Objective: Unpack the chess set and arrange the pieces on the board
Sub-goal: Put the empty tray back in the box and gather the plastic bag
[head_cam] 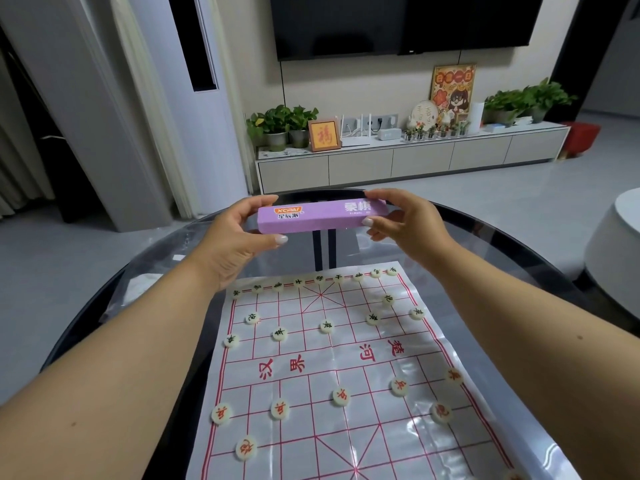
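Observation:
A long purple chess box (313,218) is held level above the far part of the table. My left hand (239,237) grips its left end and my right hand (401,225) grips its right end. Below lies a white plastic board sheet (339,362) with red grid lines and red characters across its middle. Round cream pieces with black characters (280,334) stand on the far half, including a full back row. Cream pieces with red characters (341,396) stand on the near half.
The sheet lies on a round dark glass table (519,244). Crumpled clear plastic wrap (145,282) lies on the table to the left. Beyond are a TV cabinet (398,161) with plants and a white round seat (616,258) at the right.

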